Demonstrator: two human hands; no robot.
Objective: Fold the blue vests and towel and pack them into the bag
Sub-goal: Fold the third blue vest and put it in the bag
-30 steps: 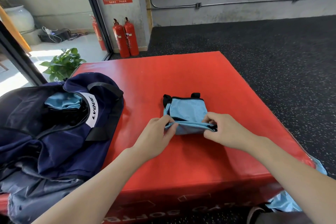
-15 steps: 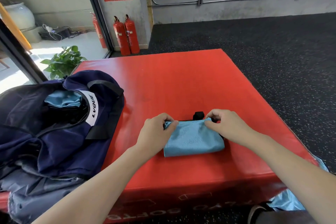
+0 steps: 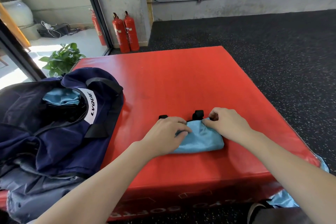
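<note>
A folded blue vest [image 3: 200,139] lies on the red mat [image 3: 181,85], near its front edge, a compact bundle with black strap ends poking out along its far side. Both hands are on it. The left hand [image 3: 166,135] rests over the bundle's left end, fingers curled down onto the cloth and gripping it. The right hand [image 3: 227,123] pinches the far right corner of the fabric between thumb and bent fingers.

To the left, a navy bag [image 3: 54,123] sits partly on the mat, slumped and unzipped, a white label reading LVQUE beside its opening. Inside the opening shows a piece of light blue cloth [image 3: 61,96] — already packed, lying on top of dark contents that cannot be made out.

At the mat's lower right corner another bit of light blue fabric [image 3: 283,200] hangs below the edge. Beyond the mat stand two red fire extinguishers [image 3: 125,32] against the wall, and a green potted plant [image 3: 61,58] sits by the glass door.
</note>
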